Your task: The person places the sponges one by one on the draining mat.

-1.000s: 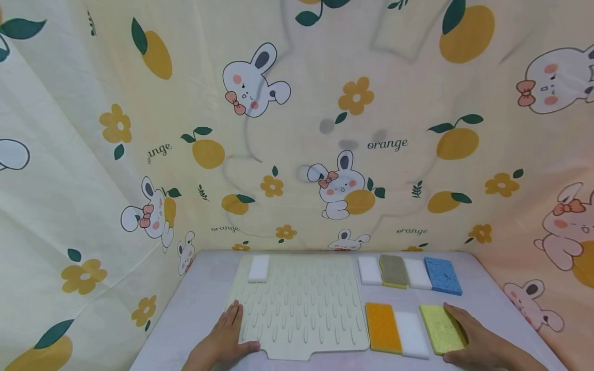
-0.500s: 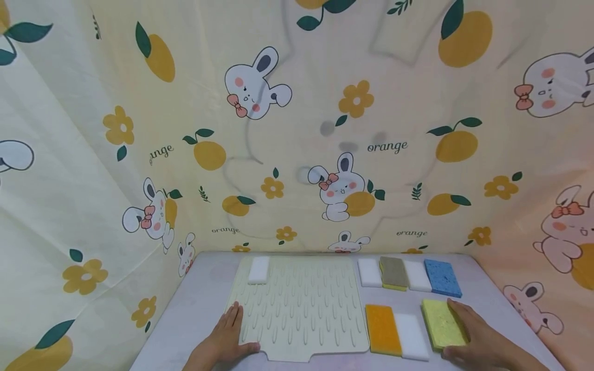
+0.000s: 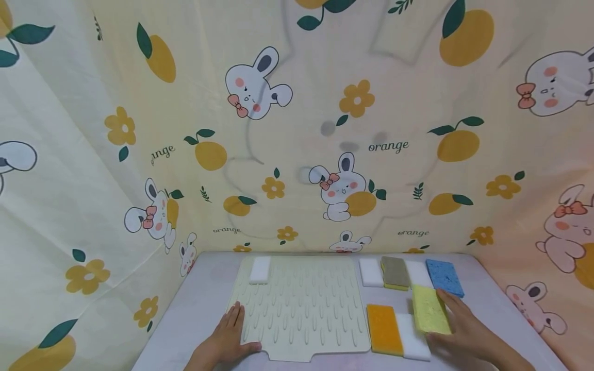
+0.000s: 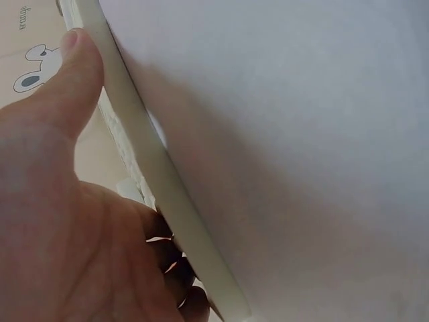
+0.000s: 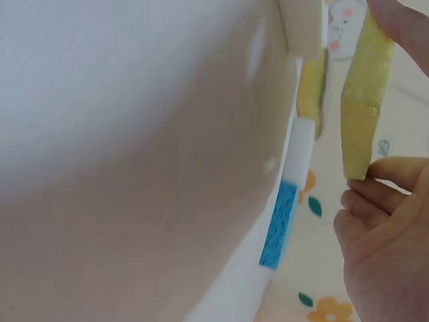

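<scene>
My right hand [image 3: 468,330] pinches a light yellow sponge [image 3: 430,310] by its edges, between thumb and fingers. In the right wrist view the yellow sponge [image 5: 363,107] is edge-on, raised off the table. My left hand [image 3: 224,336] rests at the near left corner of a cream ridged mat [image 3: 301,324], fingers extended along its side and thumb at the front edge. The left wrist view shows the thumb and fingers against the side of the mat [image 4: 164,181]. A white sponge [image 3: 260,269] lies on the mat's far left corner.
Right of the mat, an orange sponge [image 3: 384,330] and a white block [image 3: 414,337] lie side by side. Behind them runs a row: a white block [image 3: 371,272], a grey-topped yellow sponge [image 3: 395,273], another white block [image 3: 418,273] and a blue sponge [image 3: 444,277]. Patterned cloth surrounds the table.
The right hand has lifted the yellow sponge from the table and moved it left and away, toward the back row. The left hand stays at the mat.
</scene>
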### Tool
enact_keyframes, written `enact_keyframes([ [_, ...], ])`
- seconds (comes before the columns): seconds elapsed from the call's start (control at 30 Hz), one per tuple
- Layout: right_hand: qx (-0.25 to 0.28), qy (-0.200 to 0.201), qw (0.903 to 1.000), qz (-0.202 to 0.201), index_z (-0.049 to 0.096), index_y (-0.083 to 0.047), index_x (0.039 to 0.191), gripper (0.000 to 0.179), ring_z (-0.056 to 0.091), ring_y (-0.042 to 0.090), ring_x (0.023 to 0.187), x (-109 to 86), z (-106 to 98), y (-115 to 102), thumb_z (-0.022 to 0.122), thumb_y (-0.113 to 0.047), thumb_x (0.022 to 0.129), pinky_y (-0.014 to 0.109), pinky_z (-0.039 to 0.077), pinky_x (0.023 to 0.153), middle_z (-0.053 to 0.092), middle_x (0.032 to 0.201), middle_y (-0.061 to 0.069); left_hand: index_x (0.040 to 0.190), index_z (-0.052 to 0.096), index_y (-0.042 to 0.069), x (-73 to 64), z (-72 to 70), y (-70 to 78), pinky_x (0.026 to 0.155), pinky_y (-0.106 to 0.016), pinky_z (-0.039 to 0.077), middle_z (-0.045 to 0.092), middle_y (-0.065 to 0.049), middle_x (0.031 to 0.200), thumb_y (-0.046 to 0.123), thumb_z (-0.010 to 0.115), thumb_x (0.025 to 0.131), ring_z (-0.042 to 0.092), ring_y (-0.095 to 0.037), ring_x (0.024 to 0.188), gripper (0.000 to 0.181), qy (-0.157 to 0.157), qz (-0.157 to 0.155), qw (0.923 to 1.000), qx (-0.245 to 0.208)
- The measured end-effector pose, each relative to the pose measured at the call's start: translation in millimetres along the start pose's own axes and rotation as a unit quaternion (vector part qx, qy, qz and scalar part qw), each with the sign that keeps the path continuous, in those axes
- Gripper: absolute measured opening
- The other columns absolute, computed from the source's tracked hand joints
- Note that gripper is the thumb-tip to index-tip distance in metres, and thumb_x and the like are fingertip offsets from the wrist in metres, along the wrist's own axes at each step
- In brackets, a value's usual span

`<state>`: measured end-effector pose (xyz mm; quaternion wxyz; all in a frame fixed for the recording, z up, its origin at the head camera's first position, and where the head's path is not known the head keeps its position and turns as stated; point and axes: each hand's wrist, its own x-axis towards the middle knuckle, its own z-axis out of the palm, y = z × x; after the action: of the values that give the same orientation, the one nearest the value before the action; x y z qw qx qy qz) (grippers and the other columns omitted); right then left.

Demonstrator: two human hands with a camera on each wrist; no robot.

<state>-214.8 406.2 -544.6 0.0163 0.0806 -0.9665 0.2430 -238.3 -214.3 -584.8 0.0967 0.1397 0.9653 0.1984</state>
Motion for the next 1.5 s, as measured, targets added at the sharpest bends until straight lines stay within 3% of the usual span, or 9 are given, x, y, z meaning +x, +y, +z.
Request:
enact_keyframes([
  [0.13, 0.02, 0.022, 0.9992, -0.026, 0.025, 0.015, 0.161, 0.123, 0.036, 0.069, 0.136, 4.2, 6, -10, 0.094, -0.046, 0.08, 0.089, 0.038, 0.098, 0.026, 0.158, 0.046, 0.159, 0.027, -0.018, 3.1, 3.6, -5.5, 0.129, -0.067, 0.019, 0.018, -0.039, 0.17, 0.087, 0.067, 0.08, 0.018, -0.054, 0.16, 0.138, 0.007, 0.002, 1.0, 0.001],
  [0.37, 0.045, -0.007, 0.9989, -0.014, 0.023, 0.012, 0.163, 0.126, 0.034, 0.065, 0.14, 16.3, 15, -34, 0.093, -0.053, 0.08, 0.085, 0.041, 0.102, 0.024, 0.161, 0.043, 0.16, 0.026, -0.018, 2.6, 5.0, -7.0, 0.129, -0.067, 0.017, 0.017, -0.039, 0.17, 0.087, 0.067, 0.081, 0.016, -0.054, 0.16, 0.137, 0.007, 0.003, 1.0, -0.002],
  [0.57, 0.058, -0.011, 0.998, -0.022, 0.022, 0.012, 0.164, 0.127, 0.035, 0.067, 0.141, 23.9, 25, -51, 0.093, -0.053, 0.08, 0.083, 0.042, 0.103, 0.025, 0.162, 0.043, 0.162, 0.022, -0.017, -1.5, -1.6, 3.2, 0.13, -0.067, 0.013, 0.013, -0.039, 0.171, 0.086, 0.064, 0.085, 0.013, -0.054, 0.161, 0.135, -0.015, -0.008, 0.9998, 0.007],
  [0.83, 0.063, -0.026, 0.9977, 0.0, 0.02, 0.007, 0.166, 0.132, 0.027, 0.066, 0.147, 36.1, 39, -74, 0.091, -0.06, 0.079, 0.083, 0.037, 0.108, 0.018, 0.167, 0.04, 0.161, 0.025, -0.017, -6.7, -12.7, 17.1, 0.131, -0.063, 0.015, 0.017, -0.038, 0.171, 0.072, 0.076, 0.087, 0.015, -0.052, 0.161, 0.126, -0.027, -0.03, 0.999, 0.02],
  [1.13, 0.067, -0.03, 0.9973, 0.003, 0.017, 0.003, 0.169, 0.134, 0.027, 0.06, 0.151, 53.1, 50, -102, 0.089, -0.066, 0.079, 0.081, 0.035, 0.112, 0.015, 0.171, 0.034, 0.161, 0.023, -0.017, -0.7, -2.9, 4.5, 0.131, -0.066, 0.015, 0.015, -0.037, 0.172, 0.085, 0.066, 0.083, 0.014, -0.052, 0.161, 0.136, -0.013, -0.018, 0.9997, 0.005],
  [1.5, 0.069, -0.015, 0.997, -0.031, 0.018, 0.001, 0.169, 0.135, 0.024, 0.054, 0.156, 72.4, 66, -137, 0.092, -0.063, 0.077, 0.075, 0.033, 0.119, 0.019, 0.173, 0.029, 0.16, 0.026, -0.017, 2.2, 3.6, -3.9, 0.129, -0.067, 0.018, 0.017, -0.038, 0.171, 0.086, 0.067, 0.082, 0.017, -0.053, 0.16, 0.136, -0.001, -0.001, 1.0, 0.004],
])
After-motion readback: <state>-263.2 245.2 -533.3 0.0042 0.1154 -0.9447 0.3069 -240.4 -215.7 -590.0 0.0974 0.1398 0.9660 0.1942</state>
